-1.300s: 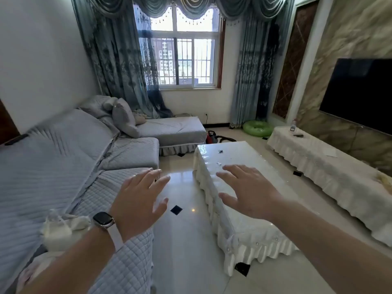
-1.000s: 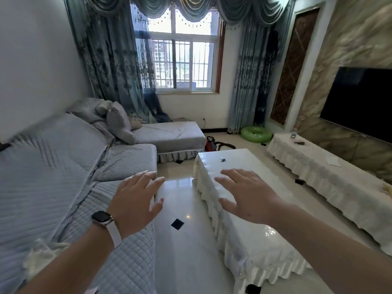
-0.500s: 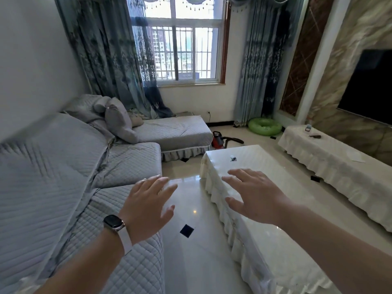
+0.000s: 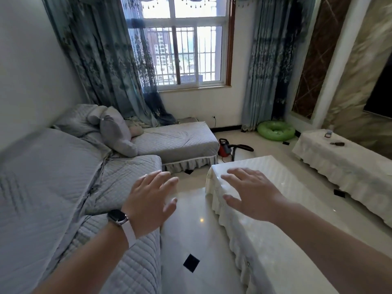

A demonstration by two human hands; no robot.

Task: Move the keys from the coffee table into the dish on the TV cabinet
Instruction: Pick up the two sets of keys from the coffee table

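The white-covered coffee table (image 4: 282,183) stands ahead on the right. My right hand (image 4: 252,194) hovers over its far left part, palm down, fingers spread, holding nothing. The keys are not visible; my right hand covers the spot where a small dark object lay earlier. My left hand (image 4: 150,200), with a watch on the wrist, is open over the floor gap between sofa and table. The TV cabinet (image 4: 347,164), draped in white cloth, runs along the right wall. A small container (image 4: 328,134) and a dark object (image 4: 336,143) sit on its far end. I cannot make out a dish.
A grey quilted sofa (image 4: 63,187) fills the left side. A red vacuum cleaner (image 4: 226,150) lies on the floor beyond the table, and a green swim ring (image 4: 275,130) sits near the curtains. Glossy tiled floor (image 4: 191,234) runs between sofa and table.
The view has moved forward along the table toward the window. The small dark object seen on the far tabletop is now hidden behind my right hand. Both hands stay open.
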